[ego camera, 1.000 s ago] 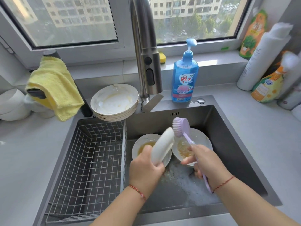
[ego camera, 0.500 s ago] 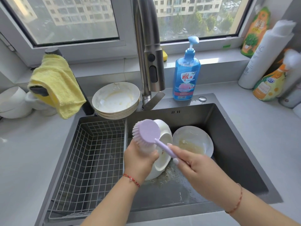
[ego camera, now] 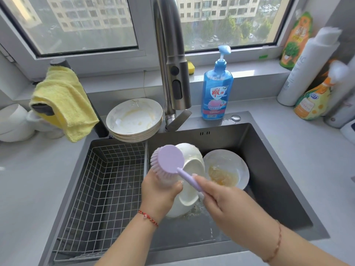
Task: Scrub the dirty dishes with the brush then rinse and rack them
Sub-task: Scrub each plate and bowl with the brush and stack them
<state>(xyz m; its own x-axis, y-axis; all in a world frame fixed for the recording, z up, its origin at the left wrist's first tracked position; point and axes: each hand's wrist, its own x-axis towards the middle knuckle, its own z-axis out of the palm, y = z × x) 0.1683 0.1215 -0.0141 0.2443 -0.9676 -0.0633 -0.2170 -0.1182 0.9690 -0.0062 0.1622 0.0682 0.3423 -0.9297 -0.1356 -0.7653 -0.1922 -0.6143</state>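
Observation:
My left hand (ego camera: 158, 192) grips a white bowl (ego camera: 191, 173), held tilted on edge over the dark sink (ego camera: 269, 169). My right hand (ego camera: 224, 204) holds the handle of a lilac dish brush (ego camera: 169, 160). The brush's bristles press against the bowl's left side, just above my left fingers. Another dirty bowl (ego camera: 226, 169) with yellowish residue lies in the sink to the right. A stack of dirty plates (ego camera: 134, 120) stands on the counter behind the sink. A white wire rack (ego camera: 103, 185) fills the sink's left half.
The tall steel tap (ego camera: 172, 73) hangs over the sink's back edge. A blue soap pump bottle (ego camera: 217, 91) stands beside it. A yellow cloth (ego camera: 63, 98) is draped at the left, white bowls (ego camera: 13, 121) beyond it. Bottles (ego camera: 307, 73) crowd the right counter.
My left hand lifted the bowl and turned it on edge. My right hand brought the brush from the right over to the bowl's left side; since half a second ago almost nothing moved.

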